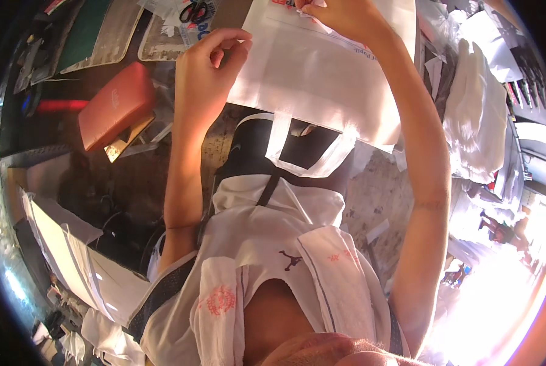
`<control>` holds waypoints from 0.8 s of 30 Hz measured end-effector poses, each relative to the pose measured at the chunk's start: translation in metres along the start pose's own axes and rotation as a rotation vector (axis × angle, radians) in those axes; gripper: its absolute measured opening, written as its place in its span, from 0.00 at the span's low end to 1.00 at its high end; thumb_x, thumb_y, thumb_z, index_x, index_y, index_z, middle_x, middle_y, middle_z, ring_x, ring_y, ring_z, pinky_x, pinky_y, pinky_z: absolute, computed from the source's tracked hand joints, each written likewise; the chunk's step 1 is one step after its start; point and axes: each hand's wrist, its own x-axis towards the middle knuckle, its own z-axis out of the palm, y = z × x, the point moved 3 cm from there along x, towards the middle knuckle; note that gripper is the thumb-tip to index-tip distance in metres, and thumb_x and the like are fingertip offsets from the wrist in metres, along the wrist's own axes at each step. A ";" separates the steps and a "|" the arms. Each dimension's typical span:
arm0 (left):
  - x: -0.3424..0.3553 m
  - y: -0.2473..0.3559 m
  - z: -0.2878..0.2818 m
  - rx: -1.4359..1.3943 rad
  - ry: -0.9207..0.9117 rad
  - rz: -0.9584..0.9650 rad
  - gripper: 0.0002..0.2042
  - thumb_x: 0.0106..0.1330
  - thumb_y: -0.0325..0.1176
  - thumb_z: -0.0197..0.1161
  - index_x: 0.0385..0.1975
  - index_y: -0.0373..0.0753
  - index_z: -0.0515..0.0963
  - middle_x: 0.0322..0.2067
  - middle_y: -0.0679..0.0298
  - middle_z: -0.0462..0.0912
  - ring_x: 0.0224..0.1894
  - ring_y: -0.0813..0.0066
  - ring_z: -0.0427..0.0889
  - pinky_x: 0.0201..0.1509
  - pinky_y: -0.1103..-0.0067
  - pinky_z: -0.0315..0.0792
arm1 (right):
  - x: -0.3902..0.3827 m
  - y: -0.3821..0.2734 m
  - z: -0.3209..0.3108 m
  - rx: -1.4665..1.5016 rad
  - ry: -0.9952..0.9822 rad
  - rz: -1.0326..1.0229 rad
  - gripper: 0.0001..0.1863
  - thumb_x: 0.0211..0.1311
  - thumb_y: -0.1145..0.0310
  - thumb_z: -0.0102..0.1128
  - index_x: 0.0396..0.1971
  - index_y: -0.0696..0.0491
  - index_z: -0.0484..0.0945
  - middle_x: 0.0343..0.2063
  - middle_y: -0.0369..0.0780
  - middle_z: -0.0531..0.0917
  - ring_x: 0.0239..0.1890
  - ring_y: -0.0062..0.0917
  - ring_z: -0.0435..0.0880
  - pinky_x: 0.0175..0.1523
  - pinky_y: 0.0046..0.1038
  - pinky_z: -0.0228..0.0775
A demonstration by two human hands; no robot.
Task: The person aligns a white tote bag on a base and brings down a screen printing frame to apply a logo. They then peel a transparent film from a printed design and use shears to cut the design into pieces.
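A white tote bag (pixel 309 79) with red and blue print lies flat in front of me, its looped handle (pixel 309 168) hanging toward my lap. My right hand (pixel 345 19) is over the bag's far part, fingers closed on a small whitish piece (pixel 320 3); whether it is cloth or paper I cannot make out. By the bag's left edge is my left hand (pixel 207 64), fingers curled and thumb tip close to the index tip. Nothing shows between them. The frame's upper edge cuts off the far end of the bag and part of my right hand.
Black-handled scissors (pixel 195 12) lie on clear plastic beyond my left hand. A red box (pixel 117 107) stands to the left, boards (pixel 102 33) behind it. White bundled bags (pixel 473 116) are heaped at the right, and cardboard sheets (pixel 71 250) lean at the lower left.
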 end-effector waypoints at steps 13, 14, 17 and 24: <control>-0.020 0.018 -0.023 0.084 0.061 -0.028 0.10 0.71 0.33 0.70 0.46 0.37 0.88 0.29 0.69 0.89 0.24 0.88 0.61 0.27 0.83 0.55 | 0.036 0.007 0.018 -0.057 -0.016 -0.025 0.07 0.55 0.69 0.66 0.29 0.57 0.85 0.30 0.50 0.87 0.36 0.46 0.87 0.44 0.42 0.79; -0.023 0.016 -0.022 0.083 0.062 -0.033 0.10 0.70 0.33 0.70 0.46 0.37 0.88 0.29 0.69 0.89 0.24 0.88 0.62 0.27 0.83 0.55 | 0.024 0.016 0.014 -0.091 0.027 -0.066 0.07 0.55 0.68 0.66 0.29 0.57 0.85 0.30 0.50 0.87 0.37 0.47 0.87 0.45 0.43 0.79; -0.027 0.018 -0.021 0.100 0.048 -0.033 0.09 0.71 0.32 0.70 0.46 0.37 0.88 0.29 0.70 0.88 0.25 0.89 0.63 0.28 0.84 0.56 | -0.013 0.026 -0.007 -0.166 0.042 -0.019 0.08 0.56 0.68 0.66 0.30 0.57 0.85 0.32 0.50 0.87 0.39 0.48 0.86 0.47 0.44 0.78; -0.025 0.051 0.008 -0.019 -0.042 0.032 0.07 0.72 0.27 0.68 0.45 0.36 0.87 0.33 0.70 0.87 0.30 0.91 0.72 0.33 0.88 0.61 | -0.096 0.026 -0.056 -0.282 0.033 0.256 0.08 0.59 0.67 0.66 0.32 0.56 0.86 0.35 0.49 0.87 0.41 0.49 0.86 0.48 0.44 0.78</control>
